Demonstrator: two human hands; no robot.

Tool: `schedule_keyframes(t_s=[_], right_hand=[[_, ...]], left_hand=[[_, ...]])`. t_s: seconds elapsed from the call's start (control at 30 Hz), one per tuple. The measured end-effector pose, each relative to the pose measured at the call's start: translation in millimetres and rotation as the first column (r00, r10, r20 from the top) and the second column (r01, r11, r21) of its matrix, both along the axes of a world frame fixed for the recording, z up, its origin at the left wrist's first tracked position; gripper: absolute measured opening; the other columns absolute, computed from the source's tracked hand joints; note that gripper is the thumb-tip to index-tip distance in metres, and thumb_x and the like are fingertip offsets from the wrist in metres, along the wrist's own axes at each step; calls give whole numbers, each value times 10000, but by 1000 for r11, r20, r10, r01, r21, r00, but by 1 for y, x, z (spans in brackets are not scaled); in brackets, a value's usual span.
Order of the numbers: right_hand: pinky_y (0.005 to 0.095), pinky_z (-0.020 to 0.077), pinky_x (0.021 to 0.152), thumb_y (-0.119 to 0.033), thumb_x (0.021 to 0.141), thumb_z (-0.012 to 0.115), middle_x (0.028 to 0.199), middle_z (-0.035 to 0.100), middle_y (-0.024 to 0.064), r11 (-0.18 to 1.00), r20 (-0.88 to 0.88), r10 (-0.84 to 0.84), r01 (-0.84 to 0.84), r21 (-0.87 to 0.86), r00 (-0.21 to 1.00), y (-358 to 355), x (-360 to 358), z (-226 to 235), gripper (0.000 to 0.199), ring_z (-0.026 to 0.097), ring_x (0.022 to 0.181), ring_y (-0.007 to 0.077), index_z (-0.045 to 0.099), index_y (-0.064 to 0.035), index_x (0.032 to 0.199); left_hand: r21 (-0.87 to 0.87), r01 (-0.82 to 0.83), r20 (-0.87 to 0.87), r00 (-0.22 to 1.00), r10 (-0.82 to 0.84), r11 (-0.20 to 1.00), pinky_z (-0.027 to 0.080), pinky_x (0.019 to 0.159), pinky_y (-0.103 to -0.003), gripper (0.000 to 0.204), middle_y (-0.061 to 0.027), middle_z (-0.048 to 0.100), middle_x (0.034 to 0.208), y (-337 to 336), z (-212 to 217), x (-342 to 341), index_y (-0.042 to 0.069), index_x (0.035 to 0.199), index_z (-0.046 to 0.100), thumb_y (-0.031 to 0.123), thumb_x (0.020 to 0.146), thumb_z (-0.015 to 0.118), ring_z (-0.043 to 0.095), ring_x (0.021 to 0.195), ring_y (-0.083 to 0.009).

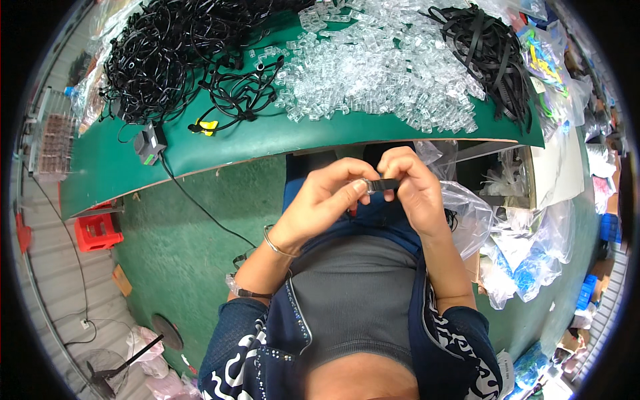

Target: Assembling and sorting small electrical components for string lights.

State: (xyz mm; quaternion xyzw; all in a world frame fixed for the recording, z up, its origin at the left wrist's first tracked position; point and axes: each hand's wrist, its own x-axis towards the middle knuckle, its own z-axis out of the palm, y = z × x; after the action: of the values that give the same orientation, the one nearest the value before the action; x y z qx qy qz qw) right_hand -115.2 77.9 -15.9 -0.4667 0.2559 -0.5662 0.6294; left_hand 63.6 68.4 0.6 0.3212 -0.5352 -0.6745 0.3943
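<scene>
Both of my hands meet above my lap, just in front of the table's near edge. My left hand (333,191) pinches a small clear plastic piece between thumb and fingertips. A short black strap (384,185) runs from that piece to my right hand (415,188), whose fingers are closed on its other end. Fingers partly cover the joint, so I cannot tell how far the strap goes through the piece. On the table ahead lie a heap of clear plastic pieces (373,70) and, to its right, a bundle of black straps (481,50).
The green table (267,137) carries a tangled heap of black cords (160,60) on the left and a yellow tag (208,127). From a small dark box (151,143) at its edge a cable hangs towards me. A red stool (97,231) and plastic bags (530,260) flank me.
</scene>
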Motion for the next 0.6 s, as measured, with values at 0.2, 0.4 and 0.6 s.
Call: schedule_keyframes(t_s=[0.2,0.4,0.6], right_hand=[[210,461,545,-25,755,663,843,533,70,968,-477,-108,-16,-249,872,-3,2,10,181,557,689,112,561,14,899],[214,463,554,-19,774,645,863,508,78,986,-344,-52,-7,-168,938,1,4,5,186,553,704,118,542,28,920],[210,461,591,-42,798,629,873,500,74,969,-297,-68,-8,-247,953,-3,8,-2,182,547,734,112,536,28,939]], left_hand=[[185,94,-213,976,-54,978,425,614,-217,117,-20,539,792,-5,0,6,36,930,532,142,894,500,491,702,-75],[338,238,-437,896,-72,910,414,608,-223,106,-43,545,765,-4,-10,4,41,809,491,128,856,528,482,654,-88],[315,163,-325,944,-54,935,417,610,-226,116,-66,563,769,-4,-6,9,34,793,495,130,845,535,492,641,-94]])
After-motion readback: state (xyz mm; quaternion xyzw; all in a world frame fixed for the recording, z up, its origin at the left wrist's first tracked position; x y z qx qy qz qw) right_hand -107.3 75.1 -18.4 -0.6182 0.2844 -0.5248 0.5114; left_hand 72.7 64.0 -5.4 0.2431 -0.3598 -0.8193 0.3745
